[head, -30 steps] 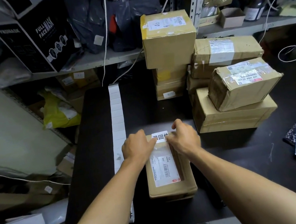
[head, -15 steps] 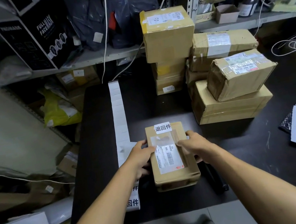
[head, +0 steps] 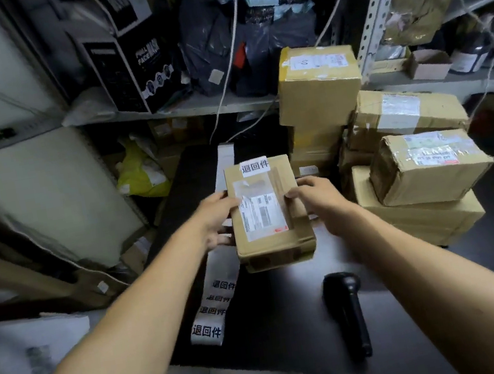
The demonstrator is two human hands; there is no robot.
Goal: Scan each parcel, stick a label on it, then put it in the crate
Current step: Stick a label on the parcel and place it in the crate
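We hold the parcel (head: 267, 212) between both hands above the middle of the black tabletop (head: 291, 309). Our left hand (head: 217, 220) clasps its left side, thumb on the top face and fingers curled beneath; our right hand (head: 318, 198) grips the right side, thumb resting at the edge of the shipping label (head: 263, 213). A white label (head: 254, 166) with black characters sits stuck at the parcel's far end. Under the parcel a strip of labels (head: 215, 301) runs from the tabletop's far edge toward the near edge, printed ones showing at its near end. The black scanner (head: 348, 313) lies near the tabletop's near edge, to the right of the strip, well apart from our hands. A stack of brown parcels (head: 398, 169) fills the far right part of the tabletop, just beside our right hand.
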